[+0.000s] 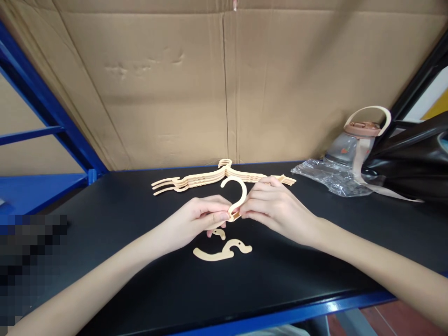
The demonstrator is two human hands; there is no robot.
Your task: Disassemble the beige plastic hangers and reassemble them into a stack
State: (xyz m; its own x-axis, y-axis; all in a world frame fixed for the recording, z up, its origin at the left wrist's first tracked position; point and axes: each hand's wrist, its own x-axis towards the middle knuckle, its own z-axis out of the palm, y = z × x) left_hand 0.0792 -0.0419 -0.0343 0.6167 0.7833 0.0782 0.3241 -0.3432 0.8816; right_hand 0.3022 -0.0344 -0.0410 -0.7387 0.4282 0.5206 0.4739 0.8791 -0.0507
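Between my two hands is a cream plastic hanger hook, its curve pointing up. My left hand pinches the base of the hook from the left with thumb and fingers. From the right, the closed fingertips of my right hand meet the same base, where a small slot shows. A cream hanger arm with a hooked, holed end lies flat on the table just below. The holed end of another cream piece shows under my left fingers; the rest of it is hidden.
A stack of cream hangers lies behind my hands on the black table. At the right stand a clear bottle with a strap and a crumpled plastic bag. Cardboard walls the back; a blue frame stands left.
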